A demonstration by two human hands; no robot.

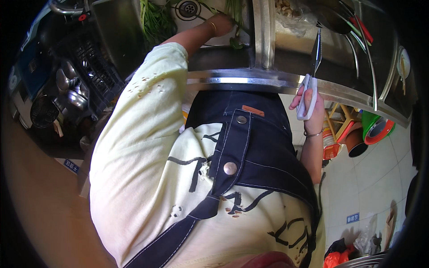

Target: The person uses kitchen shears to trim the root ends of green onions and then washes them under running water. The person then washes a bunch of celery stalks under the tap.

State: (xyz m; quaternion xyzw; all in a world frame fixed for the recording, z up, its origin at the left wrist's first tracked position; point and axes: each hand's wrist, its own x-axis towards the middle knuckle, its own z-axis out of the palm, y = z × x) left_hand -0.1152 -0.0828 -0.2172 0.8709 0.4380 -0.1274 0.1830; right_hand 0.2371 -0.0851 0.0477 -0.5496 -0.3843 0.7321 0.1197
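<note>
My left hand (223,25) reaches down into a stainless steel sink (219,59), beside a bunch of leafy green stalks (235,12). Shadow covers its fingers, so I cannot tell whether they grip the stalks. A larger bunch of leafy greens (155,25) lies to the left, near the drain strainer (188,10). In my right hand (315,112) is a pair of scissors (306,100) with pale handles. Their dark metal blades point away from me, over the sink's front rim (285,83).
Right of the sink divider (263,37) are a clear plastic bag (298,21) and red- and green-handled utensils (363,31). A dark rack (95,63) and metal bowls (76,99) are at left. Plastic basins (377,129) and a yellow stool (342,120) stand low at right.
</note>
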